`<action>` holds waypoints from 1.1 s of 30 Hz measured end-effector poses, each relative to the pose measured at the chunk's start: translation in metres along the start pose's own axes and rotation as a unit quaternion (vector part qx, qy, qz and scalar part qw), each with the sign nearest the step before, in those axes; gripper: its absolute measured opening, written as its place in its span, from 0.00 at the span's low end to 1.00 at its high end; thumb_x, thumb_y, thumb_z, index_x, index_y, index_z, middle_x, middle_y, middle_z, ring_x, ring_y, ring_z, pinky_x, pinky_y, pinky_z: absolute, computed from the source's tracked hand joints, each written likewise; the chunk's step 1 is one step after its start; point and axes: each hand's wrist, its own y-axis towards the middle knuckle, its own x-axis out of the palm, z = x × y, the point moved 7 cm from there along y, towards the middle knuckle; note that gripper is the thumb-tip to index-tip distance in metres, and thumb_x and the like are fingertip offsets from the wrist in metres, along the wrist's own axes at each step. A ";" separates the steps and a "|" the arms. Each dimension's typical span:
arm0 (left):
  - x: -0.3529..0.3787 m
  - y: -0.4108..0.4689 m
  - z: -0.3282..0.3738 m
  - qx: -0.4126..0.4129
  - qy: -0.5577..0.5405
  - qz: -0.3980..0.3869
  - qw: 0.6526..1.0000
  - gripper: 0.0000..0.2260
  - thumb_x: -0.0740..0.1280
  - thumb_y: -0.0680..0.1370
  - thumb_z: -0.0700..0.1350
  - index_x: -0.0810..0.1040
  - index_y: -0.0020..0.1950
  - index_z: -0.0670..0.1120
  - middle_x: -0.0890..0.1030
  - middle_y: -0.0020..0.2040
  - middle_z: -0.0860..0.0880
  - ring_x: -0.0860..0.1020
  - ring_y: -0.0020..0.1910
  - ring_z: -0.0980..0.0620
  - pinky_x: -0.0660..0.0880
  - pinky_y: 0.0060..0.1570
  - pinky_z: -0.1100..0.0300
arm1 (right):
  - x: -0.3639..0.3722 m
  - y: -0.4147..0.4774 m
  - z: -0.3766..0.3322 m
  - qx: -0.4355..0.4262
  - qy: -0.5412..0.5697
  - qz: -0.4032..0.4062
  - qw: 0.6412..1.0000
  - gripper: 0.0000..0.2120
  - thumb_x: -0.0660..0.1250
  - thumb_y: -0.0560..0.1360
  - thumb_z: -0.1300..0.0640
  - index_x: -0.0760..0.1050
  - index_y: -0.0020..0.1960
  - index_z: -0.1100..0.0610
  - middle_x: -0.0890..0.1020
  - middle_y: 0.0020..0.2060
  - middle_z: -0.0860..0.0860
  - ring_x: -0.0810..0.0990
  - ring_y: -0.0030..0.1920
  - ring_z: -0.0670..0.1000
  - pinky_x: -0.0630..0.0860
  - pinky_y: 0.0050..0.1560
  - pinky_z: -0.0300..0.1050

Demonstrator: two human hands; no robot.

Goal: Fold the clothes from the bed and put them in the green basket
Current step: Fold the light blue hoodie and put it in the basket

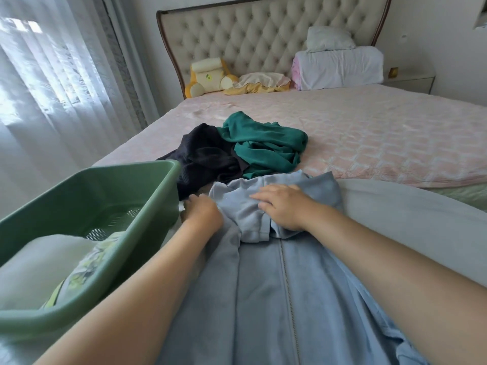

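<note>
A light blue zip-up garment point(276, 299) lies spread on the bed in front of me, zipper running down its middle. My left hand point(204, 213) grips the garment's upper left edge with curled fingers. My right hand point(282, 206) lies flat on the bunched collar part, fingers straight. Beyond them lie a crumpled dark navy garment point(205, 156) and a teal green garment point(266, 143). The green basket point(87, 188) stands at the left on the bed and holds folded white and floral clothes point(60, 262).
The pink quilted bedspread point(369, 127) stretches to a tufted headboard point(263, 35). White pillows point(340, 64), a yellow plush cushion point(208, 77) and a folded cloth sit at the head. A grey blanket point(411, 214) lies at my right. Sheer curtains point(52, 88) hang at the left.
</note>
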 end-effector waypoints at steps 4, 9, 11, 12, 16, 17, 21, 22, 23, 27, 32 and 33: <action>0.012 -0.002 -0.007 -0.029 -0.022 -0.017 0.999 0.23 0.55 0.77 0.51 0.69 0.71 0.47 0.73 0.67 0.43 0.71 0.66 0.42 0.68 0.62 0.52 | 0.035 0.003 -0.022 -0.002 -0.022 -0.087 0.996 0.22 0.52 0.84 0.46 0.64 0.77 0.42 0.59 0.80 0.44 0.57 0.79 0.50 0.55 0.76 0.59; 0.005 -0.007 0.005 -0.020 -0.115 -0.003 0.993 0.17 0.61 0.80 0.42 0.70 0.68 0.41 0.74 0.67 0.42 0.74 0.65 0.43 0.71 0.59 0.55 | 0.034 0.000 -0.024 0.009 -0.039 -0.076 0.996 0.27 0.57 0.80 0.38 0.63 0.77 0.43 0.58 0.80 0.46 0.56 0.79 0.49 0.55 0.76 0.60; -0.002 -0.008 0.006 -0.008 -0.195 0.006 0.981 0.17 0.61 0.80 0.40 0.67 0.68 0.39 0.75 0.65 0.41 0.75 0.64 0.42 0.70 0.54 0.56 | 0.026 -0.001 -0.022 0.030 -0.073 -0.029 0.997 0.30 0.59 0.77 0.33 0.67 0.75 0.44 0.64 0.77 0.50 0.60 0.77 0.53 0.59 0.73 0.60; -0.008 -0.008 0.006 0.004 -0.227 0.018 0.974 0.17 0.61 0.80 0.39 0.65 0.68 0.38 0.75 0.65 0.40 0.75 0.63 0.41 0.69 0.52 0.56 | 0.023 -0.002 -0.021 0.044 -0.096 -0.010 0.994 0.31 0.59 0.76 0.31 0.69 0.73 0.46 0.66 0.73 0.52 0.61 0.75 0.55 0.62 0.71 0.59; -0.028 -0.017 0.011 0.078 -0.294 0.051 0.951 0.13 0.57 0.78 0.34 0.64 0.62 0.38 0.75 0.59 0.37 0.72 0.50 0.44 0.67 0.47 0.56 | 0.032 -0.003 -0.034 0.047 -0.093 -0.019 0.994 0.28 0.56 0.78 0.34 0.72 0.71 0.48 0.68 0.67 0.53 0.63 0.71 0.56 0.66 0.68 0.57; -0.031 -0.018 0.013 0.090 -0.313 0.049 0.944 0.14 0.57 0.77 0.33 0.64 0.63 0.39 0.75 0.57 0.38 0.72 0.48 0.45 0.67 0.44 0.56 | 0.036 -0.003 -0.040 0.031 -0.090 -0.032 0.995 0.26 0.55 0.80 0.36 0.71 0.72 0.48 0.68 0.67 0.52 0.64 0.71 0.57 0.66 0.68 0.57; -0.041 -0.016 0.032 0.142 -0.314 0.017 0.939 0.24 0.56 0.74 0.34 0.72 0.69 0.46 0.75 0.60 0.44 0.76 0.55 0.43 0.74 0.49 0.55 | 0.030 -0.003 -0.045 0.018 0.050 -0.089 0.995 0.19 0.55 0.82 0.44 0.77 0.65 0.49 0.76 0.65 0.50 0.73 0.65 0.55 0.71 0.63 0.55; -0.047 -0.017 0.041 0.169 -0.317 0.021 0.933 0.20 0.55 0.71 0.36 0.77 0.60 0.44 0.75 0.56 0.45 0.75 0.52 0.43 0.72 0.47 0.55 | 0.020 -0.002 -0.039 0.035 0.116 -0.076 0.990 0.16 0.56 0.82 0.48 0.79 0.61 0.50 0.79 0.62 0.51 0.76 0.63 0.55 0.72 0.60 0.52; -0.055 -0.019 0.052 0.192 -0.321 0.025 0.927 0.18 0.53 0.68 0.38 0.78 0.52 0.42 0.74 0.51 0.44 0.73 0.48 0.43 0.69 0.44 0.55 | 0.009 -0.002 -0.030 0.057 0.163 -0.046 0.984 0.14 0.57 0.81 0.53 0.81 0.59 0.50 0.81 0.60 0.52 0.77 0.61 0.55 0.73 0.58 0.49; -0.058 -0.037 0.108 0.241 -0.220 -0.049 0.944 0.23 0.57 0.82 0.38 0.62 0.78 0.45 0.75 0.63 0.42 0.75 0.57 0.43 0.71 0.53 0.54 | -0.041 -0.014 0.025 0.194 0.266 0.148 0.932 0.14 0.59 0.78 0.59 0.84 0.51 0.52 0.85 0.52 0.51 0.80 0.54 0.53 0.76 0.55 0.46; -0.007 -0.066 0.152 0.154 -0.449 -0.315 0.822 0.17 0.52 0.85 0.50 0.65 0.73 0.50 0.82 0.52 0.42 0.83 0.46 0.43 0.81 0.47 0.56 | -0.026 -0.017 0.067 0.306 0.208 0.093 0.924 0.13 0.56 0.81 0.53 0.76 0.48 0.59 0.82 0.49 0.57 0.78 0.45 0.58 0.67 0.36 0.43; -0.008 -0.063 0.151 0.129 -0.503 -0.319 0.792 0.17 0.52 0.86 0.47 0.67 0.74 0.47 0.81 0.53 0.43 0.83 0.44 0.42 0.82 0.44 0.56 | -0.020 -0.017 0.068 0.306 0.203 0.087 0.926 0.15 0.57 0.81 0.52 0.78 0.53 0.60 0.82 0.54 0.59 0.79 0.50 0.59 0.68 0.38 0.42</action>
